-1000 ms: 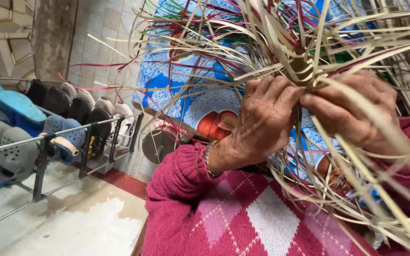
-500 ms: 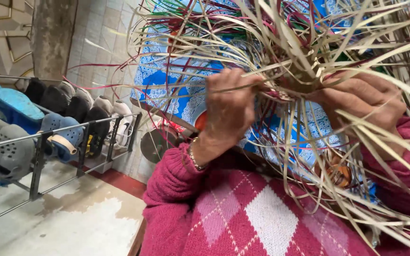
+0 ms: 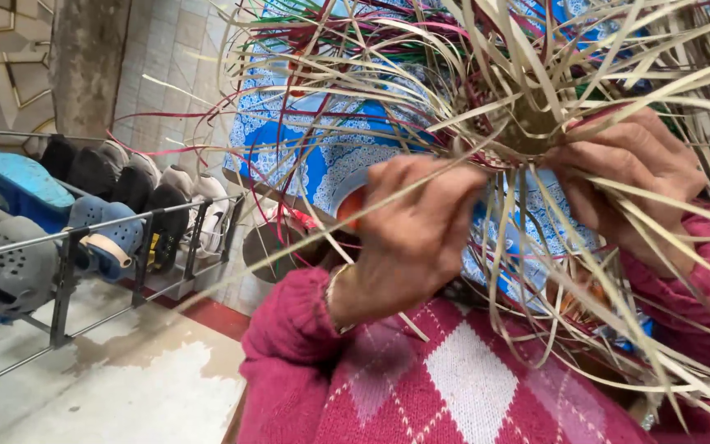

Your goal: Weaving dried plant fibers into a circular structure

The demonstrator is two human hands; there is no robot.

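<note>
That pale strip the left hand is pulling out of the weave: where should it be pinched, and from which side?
Probably close to the woven centre, not at the free end. The pale strip runs taut from there across the left hand, so come from below-left, fingers flat on its broad faces; the right hand steadies the weave.

The left hand (image 3: 417,234) is raised with its back to the camera, fingers curled together and pinching just left of the woven knot (image 3: 527,123), the wrist bent above a pink sleeve. The right hand (image 3: 630,177) cups the knot from the right and below, fingers folded round it
</note>
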